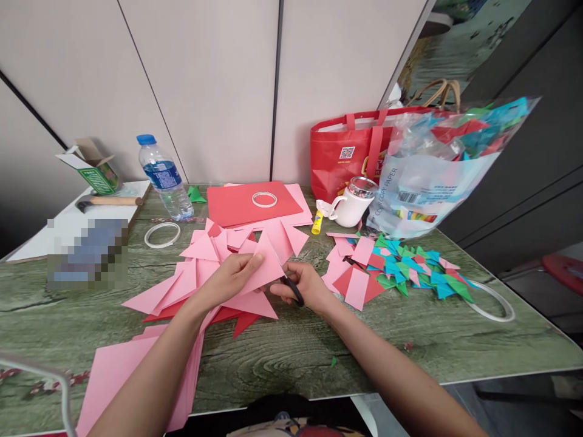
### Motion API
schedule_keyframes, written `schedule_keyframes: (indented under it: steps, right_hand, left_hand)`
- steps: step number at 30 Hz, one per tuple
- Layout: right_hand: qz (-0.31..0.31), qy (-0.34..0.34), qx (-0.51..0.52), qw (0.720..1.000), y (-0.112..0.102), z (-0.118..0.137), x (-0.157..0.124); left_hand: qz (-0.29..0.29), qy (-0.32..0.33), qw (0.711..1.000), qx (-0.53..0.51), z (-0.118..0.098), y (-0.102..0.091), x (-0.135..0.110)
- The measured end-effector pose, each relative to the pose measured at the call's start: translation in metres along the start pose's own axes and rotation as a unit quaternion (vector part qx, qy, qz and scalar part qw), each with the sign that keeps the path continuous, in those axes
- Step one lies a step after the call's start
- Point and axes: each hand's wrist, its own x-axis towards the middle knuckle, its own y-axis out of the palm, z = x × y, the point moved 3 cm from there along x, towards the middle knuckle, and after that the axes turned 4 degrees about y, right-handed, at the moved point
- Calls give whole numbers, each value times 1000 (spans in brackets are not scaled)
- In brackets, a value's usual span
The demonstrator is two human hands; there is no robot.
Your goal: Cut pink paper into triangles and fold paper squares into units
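Observation:
My left hand [230, 276] pinches a pink paper piece [266, 267], thumb on top, above a heap of pink and red paper triangles [204, 273]. My right hand [307, 288] is closed round the black handles of scissors [292, 289], right beside the paper's lower edge. The scissor blades are hidden behind the paper. Pink sheets [118, 370] lie stacked under my left forearm.
On the green wood-grain table [319, 346]: folded blue, green and pink pieces [410, 270], tape rings [161, 235] [494, 303], a water bottle [164, 176], red sheets [246, 203], a glue stick [316, 223], a white mug [353, 203], a red bag [350, 152], a plastic bag [437, 164], a hammer [109, 201].

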Motion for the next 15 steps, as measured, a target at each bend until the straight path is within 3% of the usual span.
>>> schedule_keyframes:
  steps: [3,9,15]
  right_hand:
    - [13,3,-7,1000,2,0,0]
    - [72,-7,2,997,5,-1,-1]
    - [150,18,-6,989,1,5,-6]
  left_hand:
    - [-77,32,995,47,-4,-4,1]
    - [-95,23,994,46,-4,-3,2]
    - [-183,44,980,66,-7,-16,1]
